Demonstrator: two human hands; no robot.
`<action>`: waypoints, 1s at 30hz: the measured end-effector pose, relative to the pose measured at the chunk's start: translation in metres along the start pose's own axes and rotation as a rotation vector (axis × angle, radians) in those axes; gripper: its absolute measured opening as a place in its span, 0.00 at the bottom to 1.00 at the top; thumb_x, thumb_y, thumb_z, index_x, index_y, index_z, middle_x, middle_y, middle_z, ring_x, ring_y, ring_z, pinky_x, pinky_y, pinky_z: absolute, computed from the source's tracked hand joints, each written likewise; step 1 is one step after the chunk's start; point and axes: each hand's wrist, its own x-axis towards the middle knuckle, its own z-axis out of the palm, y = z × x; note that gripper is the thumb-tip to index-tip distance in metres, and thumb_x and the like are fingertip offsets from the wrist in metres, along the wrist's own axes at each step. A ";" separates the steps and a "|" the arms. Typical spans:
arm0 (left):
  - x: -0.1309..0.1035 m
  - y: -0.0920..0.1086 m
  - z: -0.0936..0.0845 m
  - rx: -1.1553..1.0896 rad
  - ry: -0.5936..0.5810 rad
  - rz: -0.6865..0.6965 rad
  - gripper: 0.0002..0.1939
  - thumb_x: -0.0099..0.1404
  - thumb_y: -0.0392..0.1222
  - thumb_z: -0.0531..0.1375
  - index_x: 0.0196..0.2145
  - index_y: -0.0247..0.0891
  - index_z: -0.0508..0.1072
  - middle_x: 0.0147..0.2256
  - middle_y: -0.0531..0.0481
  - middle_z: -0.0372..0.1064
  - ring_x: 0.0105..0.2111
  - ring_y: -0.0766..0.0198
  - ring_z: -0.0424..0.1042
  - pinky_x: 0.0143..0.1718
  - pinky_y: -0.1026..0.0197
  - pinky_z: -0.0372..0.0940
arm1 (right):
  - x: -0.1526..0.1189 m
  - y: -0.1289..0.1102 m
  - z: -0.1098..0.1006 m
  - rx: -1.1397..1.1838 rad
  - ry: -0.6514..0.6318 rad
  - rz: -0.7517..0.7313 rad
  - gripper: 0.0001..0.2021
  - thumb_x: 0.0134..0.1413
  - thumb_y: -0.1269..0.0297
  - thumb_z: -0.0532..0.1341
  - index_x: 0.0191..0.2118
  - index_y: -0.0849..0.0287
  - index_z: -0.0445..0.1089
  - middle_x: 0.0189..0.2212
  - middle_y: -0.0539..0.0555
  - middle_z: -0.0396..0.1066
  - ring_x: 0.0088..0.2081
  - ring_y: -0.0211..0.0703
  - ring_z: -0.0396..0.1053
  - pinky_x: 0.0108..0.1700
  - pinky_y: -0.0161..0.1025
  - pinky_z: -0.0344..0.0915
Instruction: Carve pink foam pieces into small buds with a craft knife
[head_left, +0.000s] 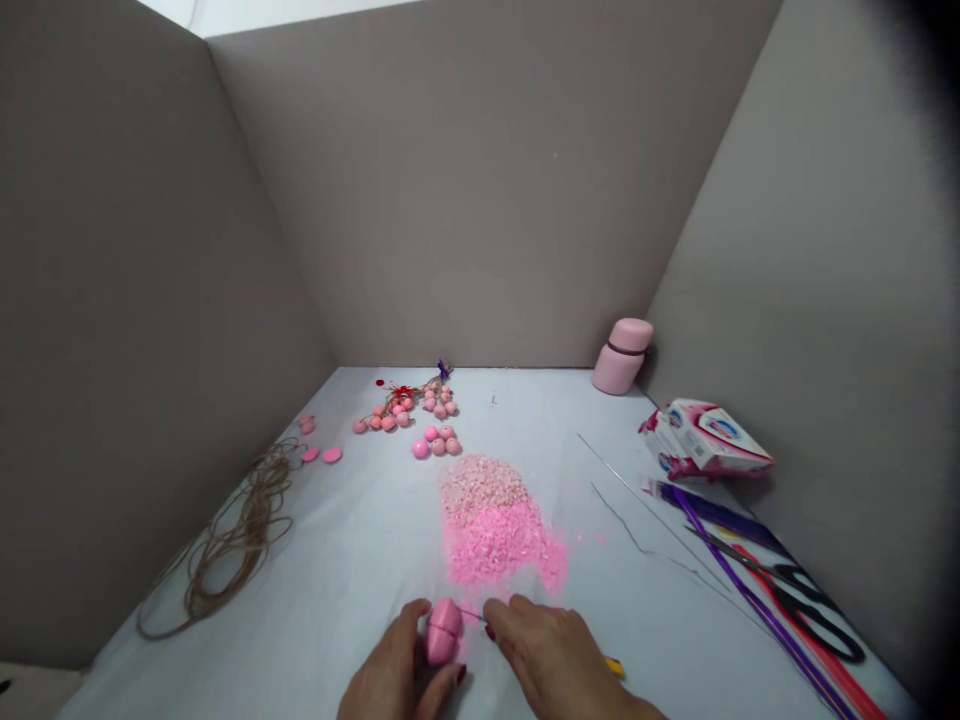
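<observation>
My left hand (397, 672) grips a pink egg-shaped ball (443, 631) near the front edge of the white table (337, 560). My right hand (551, 655) pinches a thin wire or pin (471, 613) whose tip touches the ball's right side; a yellow tool end (613, 665) sticks out under this hand. Just beyond both hands lies a heap of pink crumbs (495, 525), paler at its far end.
Several pink balls (427, 420) and pink discs (331, 455) lie at the back. A coil of brown twine (232, 540) is at the left. At the right are thin wires (637, 500), purple and red stems (757, 590), black scissors (814, 600), a packet (705, 440) and a pink bottle (622, 355). Grey walls enclose the table.
</observation>
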 end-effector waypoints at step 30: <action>0.031 -0.019 -0.039 -0.206 -0.387 0.343 0.22 0.63 0.48 0.61 0.55 0.52 0.66 0.54 0.51 0.73 0.51 0.57 0.72 0.52 0.57 0.65 | 0.003 -0.010 0.019 -0.083 -0.087 -0.098 0.12 0.40 0.78 0.60 0.34 0.60 0.64 0.20 0.52 0.74 0.17 0.42 0.69 0.20 0.38 0.37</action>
